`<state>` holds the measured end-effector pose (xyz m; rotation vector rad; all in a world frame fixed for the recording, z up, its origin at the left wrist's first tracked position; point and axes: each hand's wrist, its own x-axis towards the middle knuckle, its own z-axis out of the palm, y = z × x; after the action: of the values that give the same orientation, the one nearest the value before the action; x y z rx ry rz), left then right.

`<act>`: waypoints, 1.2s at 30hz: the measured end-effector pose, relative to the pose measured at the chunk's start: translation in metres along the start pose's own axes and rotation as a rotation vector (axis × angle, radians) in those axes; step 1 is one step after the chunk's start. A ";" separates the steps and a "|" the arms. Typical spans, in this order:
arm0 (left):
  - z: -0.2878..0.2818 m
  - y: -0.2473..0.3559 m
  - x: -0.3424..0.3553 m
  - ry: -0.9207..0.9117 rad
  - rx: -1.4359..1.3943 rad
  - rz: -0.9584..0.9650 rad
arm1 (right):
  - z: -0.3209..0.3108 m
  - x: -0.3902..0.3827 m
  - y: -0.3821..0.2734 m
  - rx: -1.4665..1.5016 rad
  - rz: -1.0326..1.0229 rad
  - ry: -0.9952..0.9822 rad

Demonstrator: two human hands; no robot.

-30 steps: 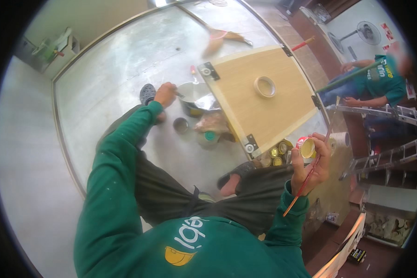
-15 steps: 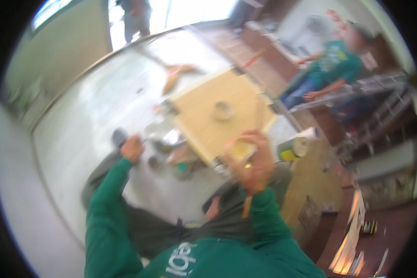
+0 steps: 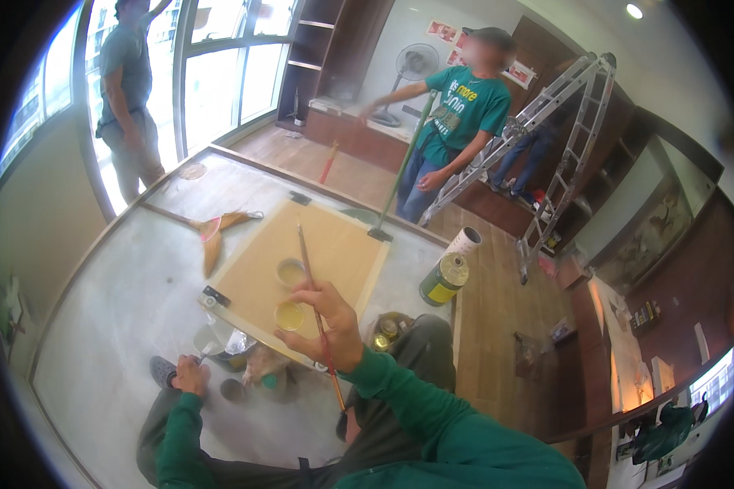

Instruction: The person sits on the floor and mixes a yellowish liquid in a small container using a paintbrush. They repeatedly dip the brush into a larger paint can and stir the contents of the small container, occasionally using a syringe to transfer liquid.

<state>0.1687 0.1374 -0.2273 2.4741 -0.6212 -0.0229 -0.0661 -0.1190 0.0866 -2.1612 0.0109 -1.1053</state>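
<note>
My right hand (image 3: 330,330) is raised over the near part of a tan board (image 3: 326,232). Thumb and fingers curve around a small round cup (image 3: 289,316) with yellowish contents. A slim paintbrush (image 3: 308,265) with a reddish-orange handle slants through the same hand, tip pointing up and away. Beyond the cup, a round ring-like container (image 3: 292,273) rests on the board. My left hand (image 3: 190,376) lies at my left knee, fingers curled; what they hold, if anything, is unclear. Close to it are a bowl-like container (image 3: 210,341), crumpled foil (image 3: 236,342) and a dark round cup (image 3: 233,390).
Black clips (image 3: 214,297) sit at the board's corners. A short broom (image 3: 212,236) lies left of it. Right are a green-yellow can (image 3: 444,279), a white roll (image 3: 465,241) and an open tin (image 3: 389,328). Beyond stand a co-worker (image 3: 469,110), a stepladder (image 3: 546,122) and another person (image 3: 126,98).
My view has swung up, showing more of the room. The cup and brush remain in my right hand. The co-worker's arm now stretches out to the left.
</note>
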 end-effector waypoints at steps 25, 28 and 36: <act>0.050 -0.034 0.040 -0.695 0.893 0.216 | -0.014 -0.006 0.029 -0.140 -0.032 0.001; 0.037 -0.104 0.055 -0.345 0.827 0.498 | -0.007 -0.001 0.014 -0.030 0.016 0.023; 0.017 -0.030 0.043 -0.290 0.178 0.085 | -0.006 -0.015 0.021 -0.090 0.123 -0.010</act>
<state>0.2168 0.1310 -0.2523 2.6359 -0.8838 -0.3102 -0.0737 -0.1340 0.0661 -2.2136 0.1892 -1.0413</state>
